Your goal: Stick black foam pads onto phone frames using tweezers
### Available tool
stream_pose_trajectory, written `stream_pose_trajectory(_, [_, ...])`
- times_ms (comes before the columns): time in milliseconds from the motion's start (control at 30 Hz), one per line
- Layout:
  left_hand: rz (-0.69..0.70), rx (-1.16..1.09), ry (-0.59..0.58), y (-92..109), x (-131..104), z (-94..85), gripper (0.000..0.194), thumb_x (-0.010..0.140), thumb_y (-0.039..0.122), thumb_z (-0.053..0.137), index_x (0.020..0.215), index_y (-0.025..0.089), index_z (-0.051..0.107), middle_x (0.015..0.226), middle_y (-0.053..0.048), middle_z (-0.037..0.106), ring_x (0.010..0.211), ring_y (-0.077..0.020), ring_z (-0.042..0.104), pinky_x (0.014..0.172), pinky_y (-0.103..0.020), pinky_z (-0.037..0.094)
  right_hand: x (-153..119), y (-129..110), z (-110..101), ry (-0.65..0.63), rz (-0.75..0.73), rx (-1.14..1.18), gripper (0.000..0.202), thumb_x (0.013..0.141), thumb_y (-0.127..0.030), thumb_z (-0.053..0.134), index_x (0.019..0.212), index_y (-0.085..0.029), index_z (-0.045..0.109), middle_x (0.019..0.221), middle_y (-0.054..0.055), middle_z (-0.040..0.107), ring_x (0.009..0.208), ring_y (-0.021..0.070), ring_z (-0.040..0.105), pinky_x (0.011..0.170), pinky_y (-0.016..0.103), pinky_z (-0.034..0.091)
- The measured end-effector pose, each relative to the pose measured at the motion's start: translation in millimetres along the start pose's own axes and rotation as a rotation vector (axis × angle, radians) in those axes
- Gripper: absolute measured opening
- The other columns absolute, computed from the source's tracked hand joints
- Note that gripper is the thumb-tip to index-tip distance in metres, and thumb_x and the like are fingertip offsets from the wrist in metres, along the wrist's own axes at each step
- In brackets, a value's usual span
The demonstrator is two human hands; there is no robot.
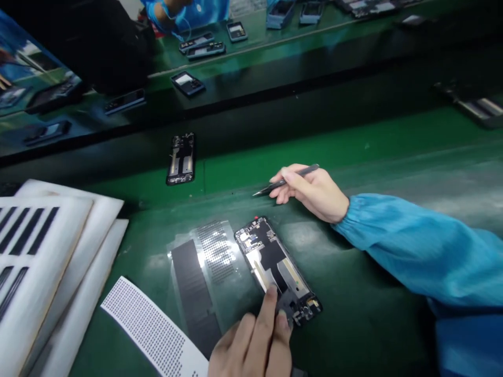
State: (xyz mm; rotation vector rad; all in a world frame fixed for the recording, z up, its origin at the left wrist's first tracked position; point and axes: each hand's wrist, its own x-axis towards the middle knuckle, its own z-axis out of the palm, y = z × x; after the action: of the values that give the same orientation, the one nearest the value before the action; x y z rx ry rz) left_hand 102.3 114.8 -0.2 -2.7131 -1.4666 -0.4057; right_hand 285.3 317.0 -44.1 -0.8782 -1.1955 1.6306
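Observation:
An opened phone body (271, 251) lies tilted on the green mat, its inner parts showing. My left hand (255, 340) rests at its lower left edge, index finger stretched onto the silver inner area and nothing seen held. Above the phone, my right hand (308, 191) grips dark tweezers (302, 172), whose tips point left over the mat. Left of the phone lie a clear sheet of small dark pieces (215, 248) and a dark strip sheet (192, 288). A white sheet of small dots (145, 324) is by my left hand.
White foam trays (82, 293) with dark slots are stacked at the left. Another opened phone body (182, 159) lies farther back. Several phone parts (206, 50) stand on the raised shelf, with a person's blue sleeve (204, 15) behind. A phone part (481, 110) sits at far right.

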Motion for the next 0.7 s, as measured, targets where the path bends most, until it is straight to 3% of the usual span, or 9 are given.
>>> stream_pose_trajectory(67, [0.044, -0.039, 0.004, 2.5, 7.0, 3.0, 0.019, 0.089, 0.007, 0.062, 0.072, 0.015, 0.062, 0.119, -0.012, 0.073, 0.058, -0.0130, 0.065, 0.044, -0.025, 0.057, 0.8, -1.2, -1.2, -0.001, 0.017, 0.045, 0.046, 0.079, -0.057, 0.078, 0.089, -0.012, 0.071, 0.074, 0.007, 0.075, 0.059, 0.0126, 0.068, 0.058, 0.023, 0.057])
stream_pose_trajectory(200, [0.128, -0.042, -0.088, 8.5, 9.1, 7.3, 0.017, 0.095, 0.013, 0.059, 0.105, 0.015, 0.072, 0.123, -0.008, 0.072, 0.073, -0.0154, 0.072, 0.055, -0.026, 0.062, 3.6, -1.3, -4.0, -0.013, 0.047, 0.103, 0.047, 0.078, -0.057, 0.079, 0.089, -0.012, 0.071, 0.074, 0.006, 0.075, 0.060, 0.0120, 0.068, 0.058, 0.022, 0.056])
stream_pose_trajectory(400, [0.204, -0.005, -0.142, 11.9, 6.4, 12.8, 0.029, 0.096, 0.011, 0.054, 0.119, 0.015, 0.071, 0.129, -0.009, 0.069, 0.076, -0.0178, 0.073, 0.054, -0.026, 0.062, 5.2, -0.1, -4.6, -0.034, 0.064, 0.131, 0.043, 0.082, -0.053, 0.077, 0.090, -0.012, 0.071, 0.072, 0.007, 0.074, 0.059, 0.0117, 0.069, 0.057, 0.020, 0.055])
stream_pose_trajectory(533, [0.178, -0.019, -0.170, 9.8, 8.5, 14.2, 0.030, 0.097, 0.012, 0.049, 0.117, 0.015, 0.072, 0.129, -0.012, 0.070, 0.081, -0.0191, 0.074, 0.055, -0.026, 0.062, 5.7, -1.7, -4.5, -0.026, 0.098, 0.151, 0.037, 0.087, -0.048, 0.074, 0.089, -0.011, 0.070, 0.071, 0.008, 0.075, 0.057, 0.0123, 0.068, 0.056, 0.021, 0.055])
stream_pose_trajectory(700, [0.036, -0.118, -0.082, 14.0, 9.9, 18.3, 0.027, 0.098, 0.015, 0.047, 0.103, 0.016, 0.073, 0.129, -0.017, 0.067, 0.091, -0.0214, 0.074, 0.059, -0.026, 0.063, 4.5, -5.7, -4.6, -0.006, 0.165, 0.193, 0.034, 0.088, -0.042, 0.073, 0.094, -0.009, 0.070, 0.068, 0.010, 0.075, 0.053, 0.0125, 0.067, 0.054, 0.020, 0.055])
